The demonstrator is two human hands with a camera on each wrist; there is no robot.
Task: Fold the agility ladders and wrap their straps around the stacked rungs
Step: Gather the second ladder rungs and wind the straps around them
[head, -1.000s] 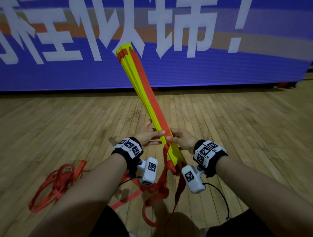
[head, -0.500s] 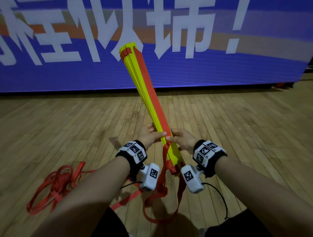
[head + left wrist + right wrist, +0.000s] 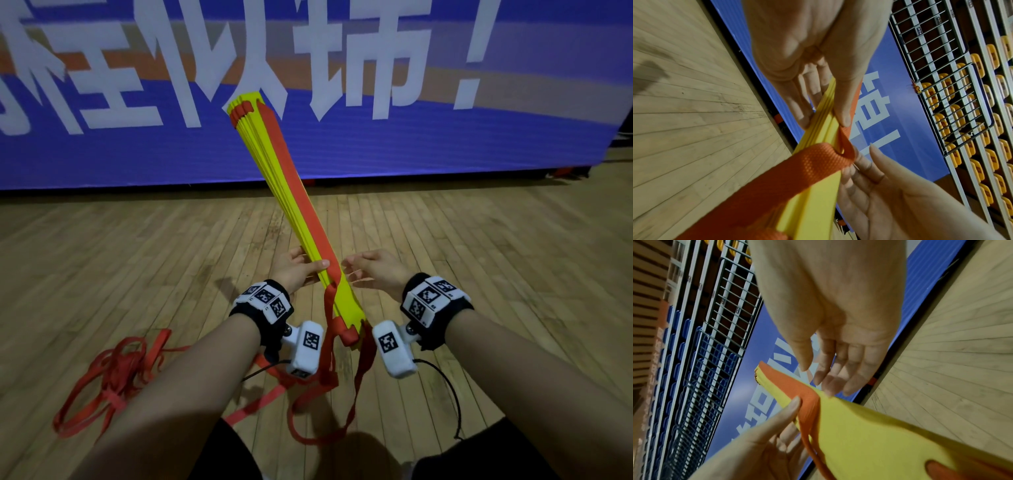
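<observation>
Right hand (image 3: 371, 270) has let go since half a second ago, fingers now spread just beside the stacked rungs (image 3: 294, 212); left hand (image 3: 296, 270) pinches strap (image 3: 330, 274) against them under its thumb; rungs folded, wrap barely begun, loose strap hanging below both wrists

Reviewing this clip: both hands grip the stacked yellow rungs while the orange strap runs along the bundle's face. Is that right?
Not quite. Only the left hand grips the stacked yellow rungs, its thumb pinning the orange strap that runs along the bundle's face. The right hand is off the bundle, fingers relaxed beside it. The head view shows the gap, and the right wrist view confirms it.
</observation>
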